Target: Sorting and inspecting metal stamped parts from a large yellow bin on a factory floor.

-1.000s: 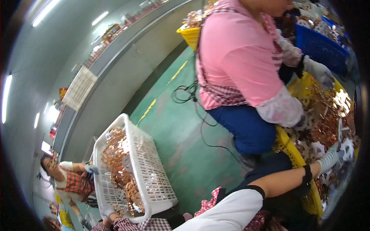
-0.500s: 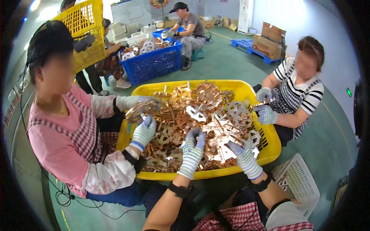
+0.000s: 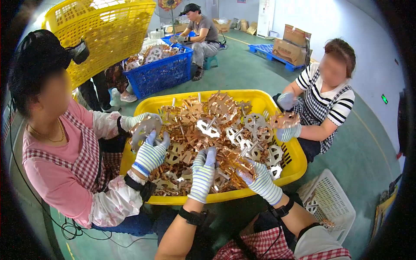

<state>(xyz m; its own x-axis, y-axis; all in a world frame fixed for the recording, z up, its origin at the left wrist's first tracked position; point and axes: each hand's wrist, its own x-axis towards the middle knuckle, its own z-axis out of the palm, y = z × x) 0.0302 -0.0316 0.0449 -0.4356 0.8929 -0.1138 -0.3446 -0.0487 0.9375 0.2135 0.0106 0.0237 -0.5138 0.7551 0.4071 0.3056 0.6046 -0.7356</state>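
A wide yellow tub [image 3: 295, 175] stands before me, heaped with copper-coloured and silvery stamped metal parts [image 3: 190, 117]. My right hand [image 3: 265, 184], in a striped knit glove, grips a shiny copper-coloured metal plate [image 3: 234, 167] over the near side of the heap. My left hand [image 3: 203, 175], gloved alike, is at the left of that plate with its fingers pressed together; what lies between them is hidden. At left, a co-worker's gloved hands [image 3: 151, 151] hold a round silvery metal disc [image 3: 145, 130]. Another co-worker's hand [image 3: 289, 132] at right holds a copper-coloured plate [image 3: 284, 119].
A white slatted basket [image 3: 336, 197] with a few metal parts stands on the floor at my right. Farther back are a blue crate [image 3: 162, 73] full of parts, a seated person, and cartons [image 3: 291, 53] on a blue pallet [image 3: 277, 56]. A yellow crate [image 3: 104, 39] is raised at upper left.
The plate in my right hand has tilted and no longer faces up brightly. My left fingers have come together. The yellow crate at upper left looms larger, and the right co-worker's hands have moved apart.
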